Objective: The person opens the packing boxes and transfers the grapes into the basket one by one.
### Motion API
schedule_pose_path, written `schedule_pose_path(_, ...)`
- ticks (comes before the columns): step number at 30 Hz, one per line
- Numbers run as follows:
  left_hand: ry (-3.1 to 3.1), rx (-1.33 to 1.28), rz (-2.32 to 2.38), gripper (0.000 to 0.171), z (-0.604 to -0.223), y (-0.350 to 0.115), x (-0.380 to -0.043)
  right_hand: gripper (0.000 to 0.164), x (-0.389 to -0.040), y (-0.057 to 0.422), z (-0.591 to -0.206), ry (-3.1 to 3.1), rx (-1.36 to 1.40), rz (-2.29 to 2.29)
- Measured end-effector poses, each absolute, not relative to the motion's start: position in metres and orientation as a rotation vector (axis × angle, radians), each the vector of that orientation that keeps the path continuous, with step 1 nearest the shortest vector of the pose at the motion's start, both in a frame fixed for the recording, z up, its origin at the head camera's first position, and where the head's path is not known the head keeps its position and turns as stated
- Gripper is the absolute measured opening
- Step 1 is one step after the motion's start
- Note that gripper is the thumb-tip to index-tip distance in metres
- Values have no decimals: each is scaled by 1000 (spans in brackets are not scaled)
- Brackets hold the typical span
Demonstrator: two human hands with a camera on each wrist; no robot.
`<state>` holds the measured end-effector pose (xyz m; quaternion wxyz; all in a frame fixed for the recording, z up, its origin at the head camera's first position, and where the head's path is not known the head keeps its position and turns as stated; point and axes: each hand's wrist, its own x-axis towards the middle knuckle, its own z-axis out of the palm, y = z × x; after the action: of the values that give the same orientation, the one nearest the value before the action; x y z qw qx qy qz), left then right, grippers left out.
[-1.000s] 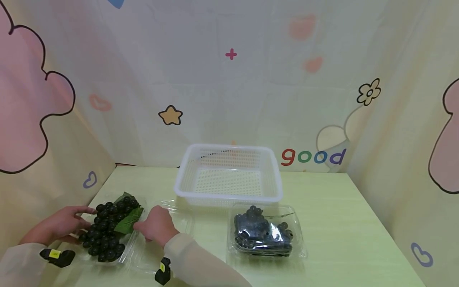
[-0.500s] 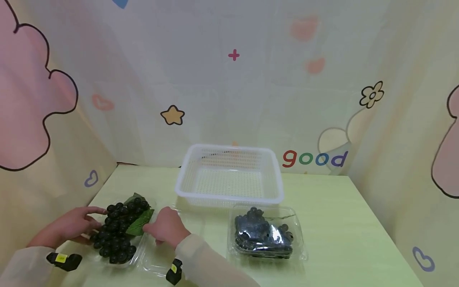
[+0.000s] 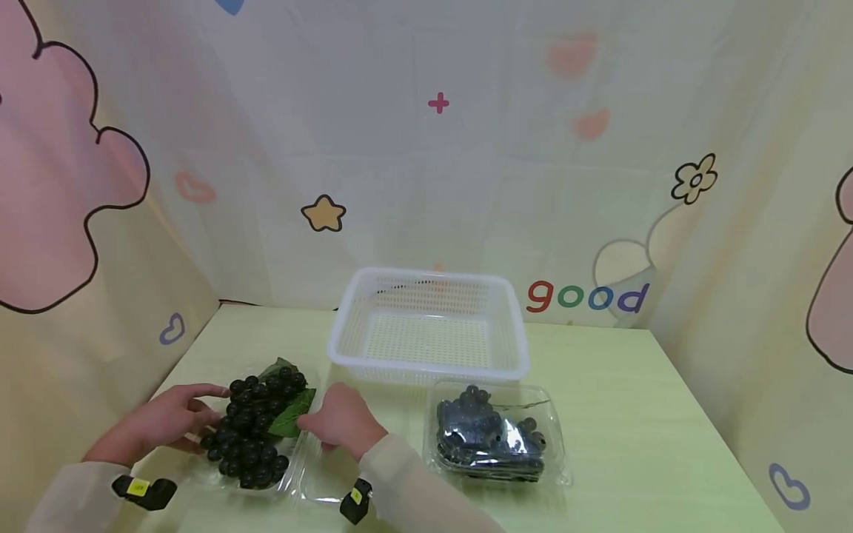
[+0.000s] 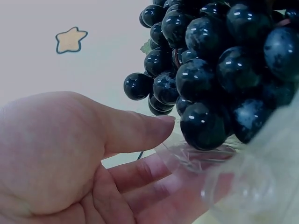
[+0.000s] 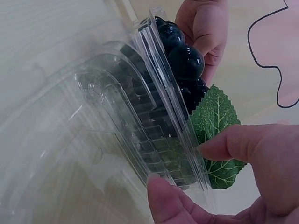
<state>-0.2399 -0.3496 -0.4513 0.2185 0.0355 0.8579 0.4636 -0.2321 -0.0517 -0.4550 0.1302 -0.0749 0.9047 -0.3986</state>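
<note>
A bunch of dark grapes (image 3: pixel 249 426) with green leaves (image 3: pixel 293 414) lies in an open clear plastic clamshell container (image 3: pixel 266 490) at the left of the table. My left hand (image 3: pixel 175 418) grips the container's left side, thumb beside the grapes and fingers behind the clear plastic, as the left wrist view shows. On the opposite side, my right hand (image 3: pixel 343 418) pinches the container's hinge edge between thumb and forefinger. Its thumb touches a leaf (image 5: pixel 217 126) in the right wrist view. The clear lid (image 5: pixel 79 140) is folded open on the right.
A white perforated plastic basket (image 3: pixel 426 368) stands at the back middle, with no fruit in it. Right of centre sits a second clear clamshell (image 3: pixel 496 433), closed over dark grapes. A printed curtain (image 3: pixel 466 185) hangs behind and beside the table.
Both hands have moved to the right, and the open container with its grapes has come along with them. The basket and the closed clamshell stay put.
</note>
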Motion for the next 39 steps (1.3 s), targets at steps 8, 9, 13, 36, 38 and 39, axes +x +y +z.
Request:
schedule_pose_path(8, 2358, 117, 1289, 55, -454, -333, -240, 53, -232, -36, -455, 2645, -233, -1095)
schedule_pose_path(9, 2360, 114, 1288, 55, -454, -331, -240, 53, -231, -34, -454, 2647, -237, -1092)
schedule_pose_path(13, 2375, 99, 1279, 54, -457, -327, -238, 52, -228, -29, -451, 2631, -243, -1106)
schedule_pose_path(36, 2372, 99, 1293, 49, -458, -319, -240, 48, -220, -24, -425, 2514, -326, -1410)
schedule_pose_path(38, 2386, 102, 1287, 47, -458, -319, -241, 39, -219, -28, -419, 2271, -251, -1586)
schedule_pose_path(39, 2393, 104, 1281, 47, -458, -318, -241, 43, -218, -30, -416, 2138, -208, -1668)
